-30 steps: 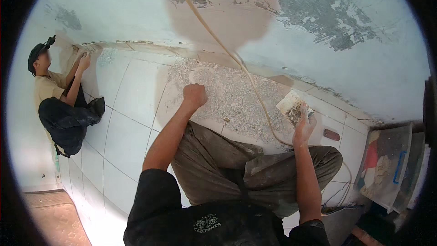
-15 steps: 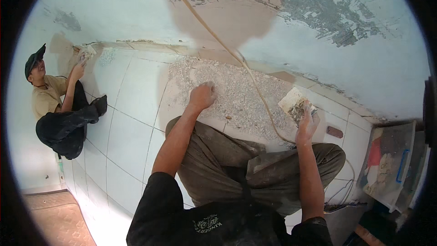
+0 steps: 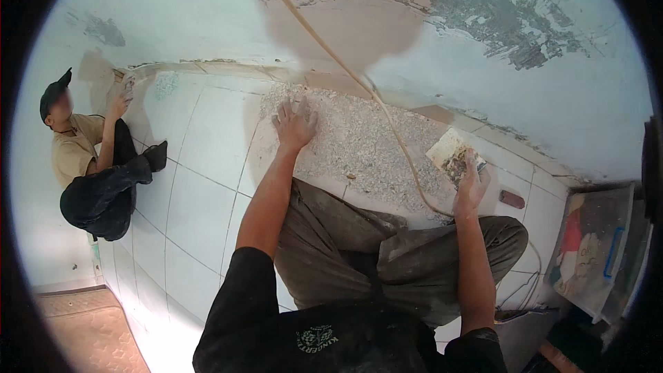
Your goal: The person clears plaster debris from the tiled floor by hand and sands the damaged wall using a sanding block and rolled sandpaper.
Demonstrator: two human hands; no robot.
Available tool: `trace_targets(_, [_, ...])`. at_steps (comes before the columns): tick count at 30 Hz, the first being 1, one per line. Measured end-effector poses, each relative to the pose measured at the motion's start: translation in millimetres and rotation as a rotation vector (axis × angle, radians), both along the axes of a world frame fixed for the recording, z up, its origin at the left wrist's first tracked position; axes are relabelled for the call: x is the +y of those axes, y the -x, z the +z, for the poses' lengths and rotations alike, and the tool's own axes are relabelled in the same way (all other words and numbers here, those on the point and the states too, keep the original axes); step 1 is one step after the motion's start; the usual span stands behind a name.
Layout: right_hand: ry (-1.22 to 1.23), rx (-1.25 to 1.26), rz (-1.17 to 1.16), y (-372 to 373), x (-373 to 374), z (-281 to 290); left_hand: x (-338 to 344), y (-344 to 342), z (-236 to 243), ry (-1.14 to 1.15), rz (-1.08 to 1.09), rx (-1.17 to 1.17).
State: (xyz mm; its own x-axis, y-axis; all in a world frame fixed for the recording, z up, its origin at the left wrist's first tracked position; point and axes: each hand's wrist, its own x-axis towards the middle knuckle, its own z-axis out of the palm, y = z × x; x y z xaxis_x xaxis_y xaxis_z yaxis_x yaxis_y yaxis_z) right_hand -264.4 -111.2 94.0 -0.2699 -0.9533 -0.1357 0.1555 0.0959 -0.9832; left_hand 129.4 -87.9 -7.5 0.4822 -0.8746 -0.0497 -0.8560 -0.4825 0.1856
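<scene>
My left hand (image 3: 295, 124) reaches forward over the far-left part of a layer of pale plaster debris (image 3: 366, 138). Its fingers are spread, and nothing is in them. To the right, my right hand (image 3: 470, 188) is closed on a flat, square, cream-coloured scraper (image 3: 449, 150) with dark grime across its face. How the fingers meet its underside is hidden. The scraper is at the right edge of the debris, above the tiles.
A tan hose or cable (image 3: 345, 72) runs down across the debris. A reddish-brown block (image 3: 512, 199) lies right of my right hand. Clear plastic bins (image 3: 587, 255) stand far right. At the left another person (image 3: 79, 145) sits against the peeling wall (image 3: 345, 34). An orange mat (image 3: 90, 324) lies lower left.
My left hand has moved left and farther away over the debris, and its curled fingers have spread. My right hand keeps hold of the scraper in nearly the same place.
</scene>
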Motion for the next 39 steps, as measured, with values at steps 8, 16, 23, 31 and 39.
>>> trace_targets(8, [0.021,0.036,-0.054,3.2,1.8,5.8,31.2,5.4,3.1,-0.213,-0.071,-0.048])
trace_targets(16, [0.029,-0.031,0.044,1.1,5.7,11.1,49.7,33.0,-0.7,-0.370,0.006,0.145])
trace_targets(23, [-0.027,-0.063,0.017,8.5,8.1,29.8,8.8,16.7,-12.6,-0.124,-0.022,-0.031])
trace_targets(31, [-0.036,-0.107,0.049,10.7,5.7,20.4,-21.9,-15.3,-6.8,-0.143,-0.133,-0.155])
trace_targets(39, [-0.092,-0.086,0.103,9.4,7.7,15.7,58.2,-18.8,30.0,-0.565,-0.270,-0.204])
